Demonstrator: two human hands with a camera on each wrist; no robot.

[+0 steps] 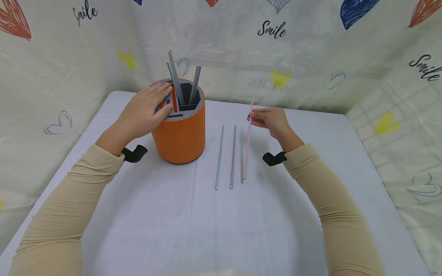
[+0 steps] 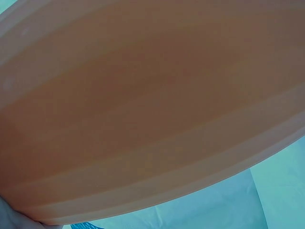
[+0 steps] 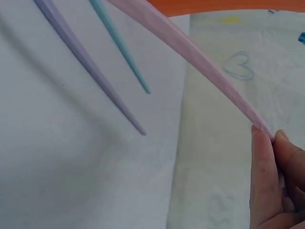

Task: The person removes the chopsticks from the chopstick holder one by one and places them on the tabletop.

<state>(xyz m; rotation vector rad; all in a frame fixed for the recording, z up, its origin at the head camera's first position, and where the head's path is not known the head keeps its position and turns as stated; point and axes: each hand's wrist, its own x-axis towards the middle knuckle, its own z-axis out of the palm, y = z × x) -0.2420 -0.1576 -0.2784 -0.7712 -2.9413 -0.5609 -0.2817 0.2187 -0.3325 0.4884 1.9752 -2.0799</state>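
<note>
In the head view my left hand (image 1: pixel 146 109) rests on the top of an orange round utensil holder (image 1: pixel 179 142), thumb and fingers lying over its grey slotted lid. Its orange wall (image 2: pixel 152 105) fills most of the left wrist view. My right hand (image 1: pixel 271 120) pinches a pink chopstick (image 1: pixel 247 149) near its far, thin end between thumb and fingers; the right wrist view shows this pinch and the pink shaft (image 3: pixel 190 52) slanting above the table. Left of it lie a purple chopstick (image 1: pixel 233 157) and a light blue chopstick (image 1: pixel 219 157), side by side and apart.
Several shiny sticks (image 1: pixel 175 78) stand upright in the dark opening of the holder. A white cloth covers the table (image 1: pixel 193 230). Behind it hangs a pale sheet (image 1: pixel 228 57) printed with hearts and "Smile", close to the table's back edge.
</note>
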